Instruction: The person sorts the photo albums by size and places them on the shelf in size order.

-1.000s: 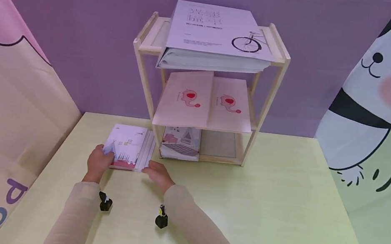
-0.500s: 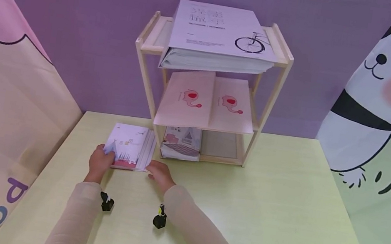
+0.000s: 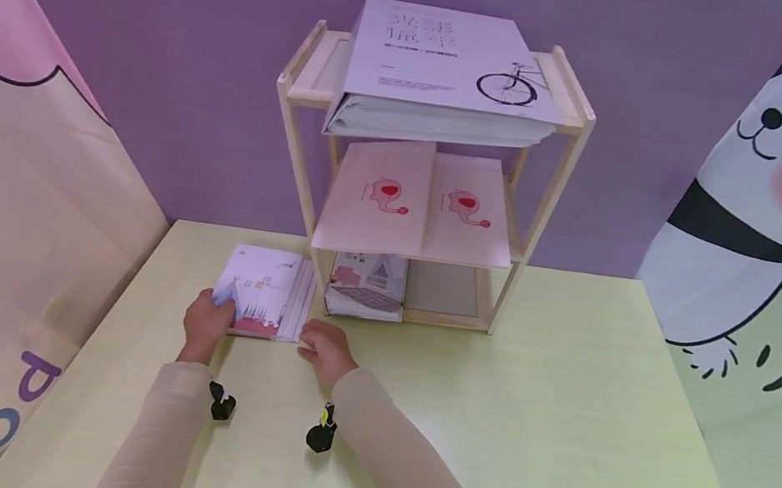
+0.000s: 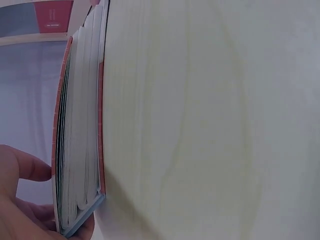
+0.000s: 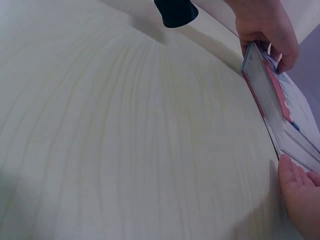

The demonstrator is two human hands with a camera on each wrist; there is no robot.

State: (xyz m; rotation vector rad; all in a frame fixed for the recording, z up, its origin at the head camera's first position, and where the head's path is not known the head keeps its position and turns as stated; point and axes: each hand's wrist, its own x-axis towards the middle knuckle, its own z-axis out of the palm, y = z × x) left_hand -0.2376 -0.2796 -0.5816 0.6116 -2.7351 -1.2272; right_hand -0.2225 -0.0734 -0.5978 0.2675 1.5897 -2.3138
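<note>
A thick hardcover book (image 3: 264, 280) lies on the table left of the rack, its pale cover printed with a tent and a pink band along the bottom. My left hand (image 3: 205, 324) grips its left edge near the lower corner, thumb on top of the cover. In the left wrist view, the book's page edges (image 4: 82, 120) show between two red-edged covers. Opposite it, my right hand (image 3: 327, 353) has its fingertips at the lower right corner, where a strip of pages projects past the cover. In the right wrist view, those fingers (image 5: 286, 172) lie fairly straight against the edge.
A wooden three-tier rack (image 3: 554, 192) stands behind. Its top tier carries a big bicycle-print book (image 3: 434, 56), the middle two pink elephant booklets (image 3: 375, 199), the bottom an illustrated book (image 3: 365, 287) on the left. A purple backdrop (image 3: 198, 63) closes off the rear.
My right hand has drawn slightly away to the right along the book's lower right corner. The left hand keeps its grip. The whole view has shifted a little.
</note>
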